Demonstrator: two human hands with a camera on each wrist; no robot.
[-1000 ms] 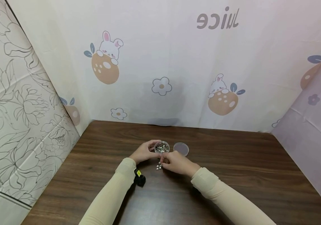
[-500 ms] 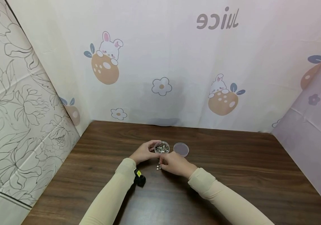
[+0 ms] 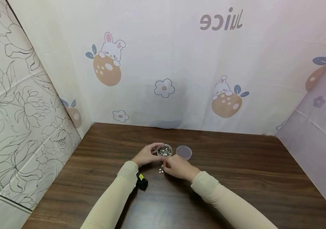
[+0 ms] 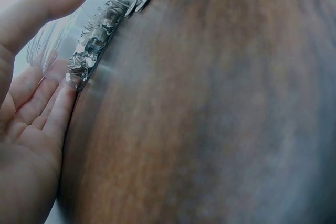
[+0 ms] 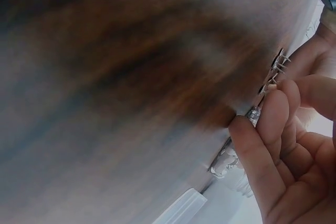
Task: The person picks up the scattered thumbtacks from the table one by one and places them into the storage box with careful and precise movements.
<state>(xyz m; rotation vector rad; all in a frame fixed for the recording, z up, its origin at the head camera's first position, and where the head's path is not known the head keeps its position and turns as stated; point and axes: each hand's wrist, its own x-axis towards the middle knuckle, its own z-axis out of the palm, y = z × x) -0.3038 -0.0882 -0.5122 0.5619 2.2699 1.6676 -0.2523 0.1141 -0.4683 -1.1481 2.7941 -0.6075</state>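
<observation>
A round clear plastic box (image 3: 164,145) stands on the table, filled with silver thumbtacks (image 3: 164,151). My left hand (image 3: 144,155) holds the box from its left side, thumb and fingers on opposite sides of its wall. Just in front of the box lie several loose thumbtacks (image 3: 161,171), points up in the left wrist view. Over them, my right hand (image 3: 178,167) is bent with thumb and forefinger together, pinching a thumbtack (image 5: 272,81) at the fingertips. Part of that tack and some loose ones are hidden by the fingers.
The round clear lid (image 3: 184,152) lies to the right of the box, behind my right hand. A black wrist camera (image 3: 142,183) sits under my left cuff. The brown wooden table (image 3: 251,171) ends at a printed curtain (image 3: 188,108) at the back.
My right hand has shifted slightly left and towards me over the loose thumbtacks, whose visible arrangement differs a little. The left hand, box and lid have stayed in place.
</observation>
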